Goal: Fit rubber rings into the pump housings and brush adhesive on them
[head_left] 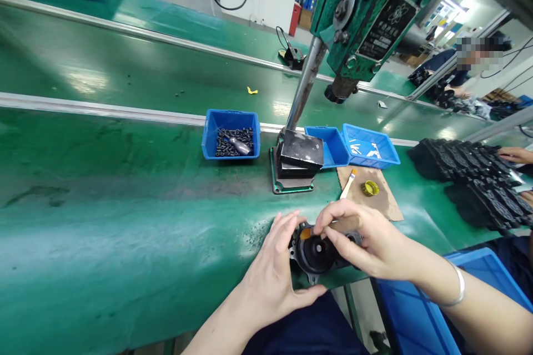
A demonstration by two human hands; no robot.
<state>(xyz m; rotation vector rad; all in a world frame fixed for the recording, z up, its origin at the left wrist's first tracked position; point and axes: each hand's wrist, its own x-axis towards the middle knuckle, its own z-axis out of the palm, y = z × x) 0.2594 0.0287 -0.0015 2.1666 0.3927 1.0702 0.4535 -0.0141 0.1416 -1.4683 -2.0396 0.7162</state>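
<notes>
A black round housing (pixel 318 253) lies at the front edge of the green bench. My left hand (pixel 275 272) grips it from the left, fingers over the far rim and thumb along the near side. My right hand (pixel 366 238) pinches the wooden handle of a brush (pixel 307 233), whose orange bristles touch the housing's upper left inner part. Beyond my right hand, a second brush (pixel 350 182) and a small yellow cup (pixel 370 188) rest on brown cardboard (pixel 389 205).
A green press (pixel 295 183) stands behind the housing. Beside it are blue bins (pixel 231 152) (pixel 370 147) with small parts. Stacked black housings (pixel 470 166) sit at the right, near another person's hands (pixel 516 155). A blue crate (pixel 412 310) is below right.
</notes>
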